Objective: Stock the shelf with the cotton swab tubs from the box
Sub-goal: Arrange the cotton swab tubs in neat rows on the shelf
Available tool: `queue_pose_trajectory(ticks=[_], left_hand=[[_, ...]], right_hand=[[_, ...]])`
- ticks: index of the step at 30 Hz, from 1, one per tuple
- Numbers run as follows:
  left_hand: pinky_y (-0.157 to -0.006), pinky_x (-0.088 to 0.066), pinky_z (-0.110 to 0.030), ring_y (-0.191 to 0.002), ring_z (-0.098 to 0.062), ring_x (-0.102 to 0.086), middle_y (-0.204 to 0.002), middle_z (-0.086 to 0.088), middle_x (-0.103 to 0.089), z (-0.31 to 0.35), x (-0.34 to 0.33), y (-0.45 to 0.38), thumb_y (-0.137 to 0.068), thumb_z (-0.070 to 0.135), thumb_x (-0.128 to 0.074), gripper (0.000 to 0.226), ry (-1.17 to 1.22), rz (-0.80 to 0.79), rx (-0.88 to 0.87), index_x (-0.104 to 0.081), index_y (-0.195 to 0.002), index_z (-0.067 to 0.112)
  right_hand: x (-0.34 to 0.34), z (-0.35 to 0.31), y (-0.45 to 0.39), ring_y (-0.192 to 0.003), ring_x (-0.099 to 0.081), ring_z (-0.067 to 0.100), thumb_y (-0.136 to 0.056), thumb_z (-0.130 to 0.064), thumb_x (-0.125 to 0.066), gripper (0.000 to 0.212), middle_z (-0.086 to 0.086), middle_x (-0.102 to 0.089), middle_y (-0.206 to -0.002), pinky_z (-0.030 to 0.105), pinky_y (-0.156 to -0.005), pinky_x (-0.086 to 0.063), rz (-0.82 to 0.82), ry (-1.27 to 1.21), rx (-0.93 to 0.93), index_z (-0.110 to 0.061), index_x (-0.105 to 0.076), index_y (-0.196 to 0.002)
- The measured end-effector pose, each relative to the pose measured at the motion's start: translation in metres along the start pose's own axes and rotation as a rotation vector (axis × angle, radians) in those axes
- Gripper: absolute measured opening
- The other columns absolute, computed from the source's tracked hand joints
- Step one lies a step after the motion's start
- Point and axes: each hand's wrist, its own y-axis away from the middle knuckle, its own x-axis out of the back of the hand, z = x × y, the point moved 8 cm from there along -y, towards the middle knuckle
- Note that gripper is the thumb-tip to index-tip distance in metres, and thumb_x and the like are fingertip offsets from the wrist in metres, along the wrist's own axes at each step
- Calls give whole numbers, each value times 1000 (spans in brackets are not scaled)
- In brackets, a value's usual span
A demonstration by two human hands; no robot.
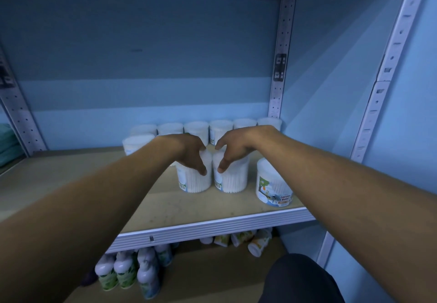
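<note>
Both my arms reach onto the wooden shelf [201,208]. My left hand [190,152] grips the top of one clear cotton swab tub [195,180], and my right hand [233,146] grips the top of another tub [233,180] right beside it. Both tubs stand upright on the shelf board, nearly touching. A third tub [272,185] with a picture label stands alone at the front right. Behind my hands a row of several tubs [220,128] lines the back wall, and one more tub [136,143] stands in front of that row at the left. The box is out of view.
Perforated metal uprights [280,66] frame the shelf, with blue wall panels behind and at the right. The left half of the shelf board [71,172] is bare wood. Below the shelf's front rail [212,229] stand several bottles [127,272] and small packets [248,240]. My knee [300,281] shows bottom right.
</note>
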Motion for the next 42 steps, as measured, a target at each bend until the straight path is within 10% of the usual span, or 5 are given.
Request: queue_pose_trajectory(ticks=[7,13,30,36,42], left_hand=[[-117,-33,-38,-145,-21,-35,-162,7,-27,-11,-2,-17,-69,65,-77,111,44,-104,7,-20,-157,32],[-93,-56,-33,-130,-28,-52,-157,3,-35,-16,-7,-23,-73,41,-85,97,156,-151,22,-31,-154,34],[-86,-60,-39,-74,-30,-76,-114,-11,-55,-7,-2,-1,-52,70,-85,98,213,-187,178,-53,-126,15],[-81,-61,-41,-109,-29,-65,-135,-6,-53,-10,-4,0,-37,79,-83,123,223,-230,134,-46,-139,20],[-89,-60,-40,-120,-28,-59,-148,-1,-48,-11,3,5,-65,38,-92,100,310,-266,29,-40,-149,31]], right_hand=[[4,6,-11,-115,-58,26,-65,-81,-68,87,-3,-57,-134,43,-99,-50,-5,20,-89,-21,-59,-127],[-1,7,-17,-101,-58,26,-63,-82,-68,67,-4,-53,-109,43,-94,-52,-29,23,-105,-26,-53,-97],[-3,10,-5,-116,-51,18,-72,-42,-87,76,-9,-50,-132,27,-91,-45,-73,-155,50,-32,-54,-140],[-1,15,2,-137,-45,20,-71,-50,-85,94,-5,-41,-154,27,-99,-41,-95,-201,48,-33,-38,-151],[4,8,3,-100,-64,24,-67,-70,-78,92,-6,-44,-147,32,-93,-54,-54,-142,-14,-27,-51,-143]])
